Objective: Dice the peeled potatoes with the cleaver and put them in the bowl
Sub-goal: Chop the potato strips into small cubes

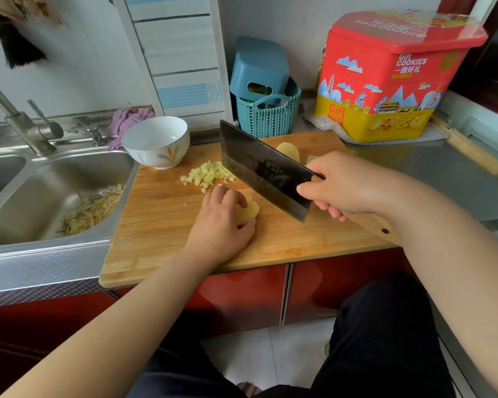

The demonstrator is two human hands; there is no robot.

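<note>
1. Left hand (219,222) sits nearest, fingers curled over a potato piece (248,211), pinning it to the cutting board (161,225).
2. Right hand (342,185) grips the cleaver (266,170) handle, blade raised and tilted just right of the left hand, off the board.
3. Tuck left fingertips back and use the knuckles as a guide for the blade.
4. Drop straight, with even spacing to match the diced pile (209,175) beyond the left hand.
5. Bowl (156,140) is further out, left of the pile, with no dice visible inside. Scoop after cutting.
6. More potato (288,150) waits behind the blade.
</note>
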